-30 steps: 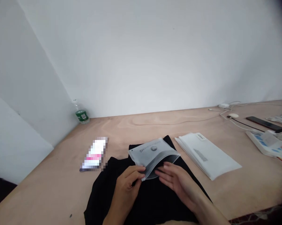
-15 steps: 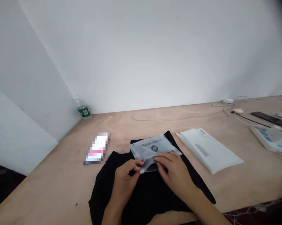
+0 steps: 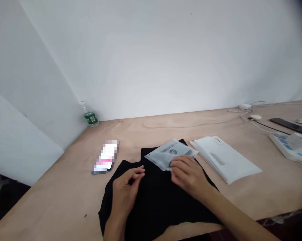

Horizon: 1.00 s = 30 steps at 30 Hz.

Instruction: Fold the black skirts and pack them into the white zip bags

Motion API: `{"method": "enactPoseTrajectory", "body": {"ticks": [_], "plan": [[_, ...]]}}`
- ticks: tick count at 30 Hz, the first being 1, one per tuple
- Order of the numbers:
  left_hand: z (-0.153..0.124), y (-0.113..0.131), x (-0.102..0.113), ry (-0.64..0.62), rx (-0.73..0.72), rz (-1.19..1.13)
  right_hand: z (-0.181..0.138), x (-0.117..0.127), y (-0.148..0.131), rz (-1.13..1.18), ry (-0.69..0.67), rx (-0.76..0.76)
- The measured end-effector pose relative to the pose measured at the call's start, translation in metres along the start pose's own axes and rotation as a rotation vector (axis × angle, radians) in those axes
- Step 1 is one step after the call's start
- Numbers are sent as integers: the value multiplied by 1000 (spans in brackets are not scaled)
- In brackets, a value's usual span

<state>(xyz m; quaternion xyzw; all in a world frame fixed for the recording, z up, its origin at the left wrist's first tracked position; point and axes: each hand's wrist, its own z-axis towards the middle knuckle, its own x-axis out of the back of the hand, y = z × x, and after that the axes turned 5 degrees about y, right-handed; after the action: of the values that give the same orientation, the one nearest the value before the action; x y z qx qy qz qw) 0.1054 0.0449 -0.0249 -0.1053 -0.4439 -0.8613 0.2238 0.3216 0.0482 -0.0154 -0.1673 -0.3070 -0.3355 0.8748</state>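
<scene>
A black garment point(image 3: 156, 201) lies spread on the wooden table point(image 3: 53, 204) in front of me. On its far part rests a frosted zip pouch point(image 3: 169, 152) with a dark logo. My right hand point(image 3: 189, 175) pinches the pouch's near edge and holds it. My left hand point(image 3: 127, 192) rests on the black garment to the left of the pouch, fingers loosely curled, holding nothing.
A stack of white mailer bags point(image 3: 224, 159) lies right of the garment. A blurred-out phone point(image 3: 105, 157) sits to the left. A green-labelled bottle point(image 3: 90, 115) stands in the back corner. Cables point(image 3: 251, 117), a dark remote point(image 3: 288, 124) and a white-blue box point(image 3: 290, 147) occupy the far right.
My left hand has let go of the pouch's corner and dropped back onto the garment. My right hand now holds the pouch alone and has shifted it slightly right.
</scene>
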Motion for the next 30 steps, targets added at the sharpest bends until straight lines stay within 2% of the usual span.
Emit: {"method": "enactPoseTrajectory", "body": {"ticks": [2, 4, 6, 9, 15, 22, 26, 30], "plan": [[1, 2, 2, 0, -26, 25, -1, 10, 6, -10, -2, -26], [1, 8, -1, -78, -132, 94, 1, 13, 4, -7, -14, -12], [0, 14, -7, -149, -275, 193, 5, 10, -5, -1, -27, 22], [-2, 20, -13, -154, -396, 286, 11, 1, -19, -2, -41, 65], [-3, 19, -1, -128, -472, 304, 7, -2, -22, -11, -53, 111], [-6, -2, 31, -20, -480, 358, -24, 33, 24, -95, -84, 63], [-12, -10, 42, -54, -503, 394, -49, 50, 40, -152, -73, 11], [-14, -5, 37, -132, -530, 420, -62, 58, 34, -180, -40, -6]]}}
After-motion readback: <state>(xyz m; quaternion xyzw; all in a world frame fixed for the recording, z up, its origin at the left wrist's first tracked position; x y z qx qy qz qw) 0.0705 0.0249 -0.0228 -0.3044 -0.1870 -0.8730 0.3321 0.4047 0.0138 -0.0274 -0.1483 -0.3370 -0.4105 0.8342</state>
